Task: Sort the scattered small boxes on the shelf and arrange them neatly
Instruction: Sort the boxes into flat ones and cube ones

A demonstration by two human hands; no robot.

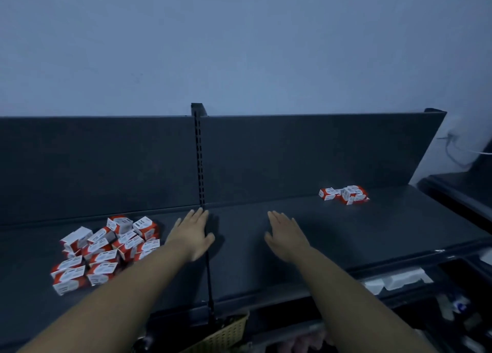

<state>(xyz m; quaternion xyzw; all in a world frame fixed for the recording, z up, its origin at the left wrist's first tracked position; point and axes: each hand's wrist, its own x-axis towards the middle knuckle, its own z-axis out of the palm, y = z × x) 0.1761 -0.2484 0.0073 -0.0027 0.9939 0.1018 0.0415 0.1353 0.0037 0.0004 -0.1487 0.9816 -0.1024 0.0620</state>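
A jumbled pile of several small red-and-white boxes [106, 251] lies on the left part of the dark shelf [332, 246]. A smaller cluster of the same boxes [344, 193] sits far right near the back panel. My left hand [193, 234] is stretched flat over the shelf just right of the big pile, fingers straight, holding nothing. My right hand [286, 235] is also flat and empty over the bare middle of the shelf, well left of the small cluster.
A slotted upright post [199, 155] divides the dark back panel, with a seam running forward along the shelf. Below the front edge are a woven yellow basket [226, 334] and lower shelves with white price tags [396, 280] and dim items.
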